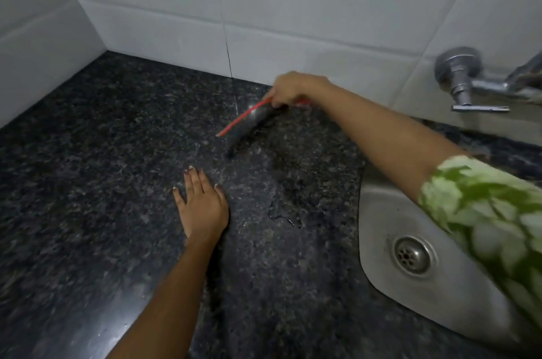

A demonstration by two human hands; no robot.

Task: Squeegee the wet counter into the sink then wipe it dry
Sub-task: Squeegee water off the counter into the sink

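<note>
A dark speckled granite counter [88,182] fills the view. My right hand [290,90] reaches to the back wall and grips a red squeegee [245,121], whose dark blade rests on the counter and runs toward the front left. Flat on the counter lies my left hand [202,206], fingers spread, holding nothing. A small puddle of water [283,210] lies between my left hand and the steel sink [381,212] at the right.
White wall tiles [293,6] rise behind and to the left of the counter. A chrome tap [469,83] sticks out of the wall above the sink. The sink drain [412,254] sits below my right forearm.
</note>
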